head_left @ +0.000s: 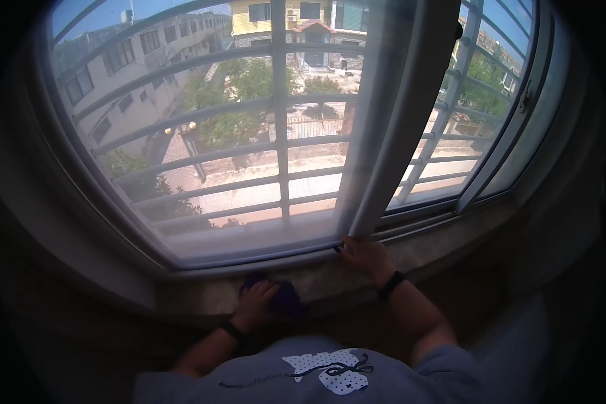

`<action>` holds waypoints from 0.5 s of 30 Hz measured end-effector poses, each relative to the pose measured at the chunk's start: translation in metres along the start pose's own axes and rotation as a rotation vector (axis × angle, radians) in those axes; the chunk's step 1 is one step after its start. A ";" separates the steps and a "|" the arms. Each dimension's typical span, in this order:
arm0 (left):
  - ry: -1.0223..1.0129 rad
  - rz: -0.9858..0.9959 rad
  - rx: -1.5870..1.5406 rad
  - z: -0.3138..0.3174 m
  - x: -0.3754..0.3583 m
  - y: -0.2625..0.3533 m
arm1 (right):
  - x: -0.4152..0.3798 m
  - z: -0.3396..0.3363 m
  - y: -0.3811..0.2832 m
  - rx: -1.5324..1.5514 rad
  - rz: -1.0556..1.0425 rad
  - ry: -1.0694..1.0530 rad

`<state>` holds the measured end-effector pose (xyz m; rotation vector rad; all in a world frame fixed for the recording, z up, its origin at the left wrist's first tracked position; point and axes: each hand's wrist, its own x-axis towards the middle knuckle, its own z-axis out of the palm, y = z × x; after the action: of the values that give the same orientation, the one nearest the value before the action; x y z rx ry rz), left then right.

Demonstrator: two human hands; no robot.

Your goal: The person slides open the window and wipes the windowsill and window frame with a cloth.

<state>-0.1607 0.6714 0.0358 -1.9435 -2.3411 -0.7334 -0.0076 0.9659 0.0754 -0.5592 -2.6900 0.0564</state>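
My left hand (pixel 256 302) rests on the stone windowsill (pixel 202 296), its fingers curled over a bunched dark purple cloth (pixel 287 299). Further right, my right hand (pixel 365 258) is closed at the lower corner of the sliding window sash (pixel 377 168), against the bottom rail. A small dark bit shows at its fingertips, too little to name. The window glass (pixel 236 195) in front of my hands looks hazy. Both wrists wear dark bands.
Horizontal security bars (pixel 222 104) run outside the glass. At the right, the window track (pixel 417 227) and another frame with a latch (pixel 525 97) are visible. Beyond stand trees, a lamp post and buildings. Dark wall surrounds the window recess.
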 end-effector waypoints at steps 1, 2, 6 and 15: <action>0.052 0.014 0.045 0.005 -0.005 -0.002 | -0.002 -0.001 0.000 -0.026 -0.005 0.042; 0.101 0.027 0.089 0.009 -0.009 -0.004 | -0.003 -0.004 0.002 -0.036 -0.011 0.062; -0.028 0.012 -0.161 0.016 -0.011 -0.017 | -0.006 -0.008 0.020 -0.126 -0.010 0.071; -0.083 -0.094 0.019 -0.005 -0.030 -0.016 | -0.018 -0.003 0.122 -0.131 0.256 -0.051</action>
<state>-0.1706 0.6398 0.0259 -1.9033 -2.4933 -0.6449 0.0545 1.0708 0.0574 -0.9518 -2.6686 -0.0373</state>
